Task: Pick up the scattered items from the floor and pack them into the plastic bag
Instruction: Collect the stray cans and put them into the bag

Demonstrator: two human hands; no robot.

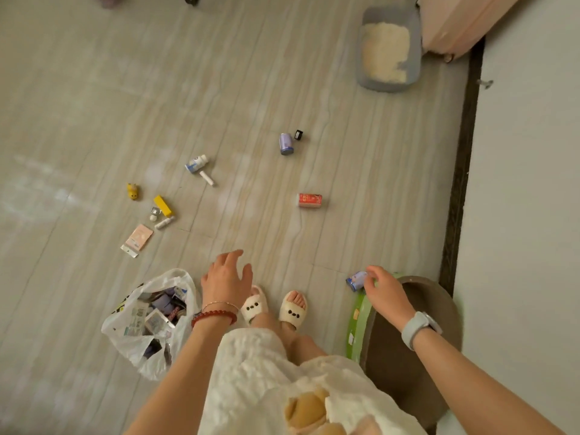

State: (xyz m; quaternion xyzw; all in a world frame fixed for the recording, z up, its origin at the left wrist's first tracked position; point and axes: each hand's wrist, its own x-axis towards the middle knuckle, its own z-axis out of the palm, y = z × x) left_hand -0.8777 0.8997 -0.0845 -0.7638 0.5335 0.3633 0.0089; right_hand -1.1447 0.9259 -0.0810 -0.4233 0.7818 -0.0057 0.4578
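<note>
A white plastic bag (125, 337) lies open on the floor at lower left, with several packets inside. My left hand (227, 279) hovers just right of it, fingers spread and empty. My right hand (381, 288) pinches a small blue and white carton (354, 280) at the rim of a round green scratcher. Scattered on the floor: a red carton (310, 200), a purple can (286, 143), a small black item (298, 135), a white bottle (196, 163), a white tube (207, 178), a yellow toy (133, 191), a yellow box (163, 205), a pink packet (138, 239).
A grey litter tray (389, 76) stands at the back right beside a pink piece of furniture (455, 23). The green-rimmed brown scratcher (361, 315) sits against the white wall (527, 183) at right. My slippered feet (273, 304) stand between bag and scratcher.
</note>
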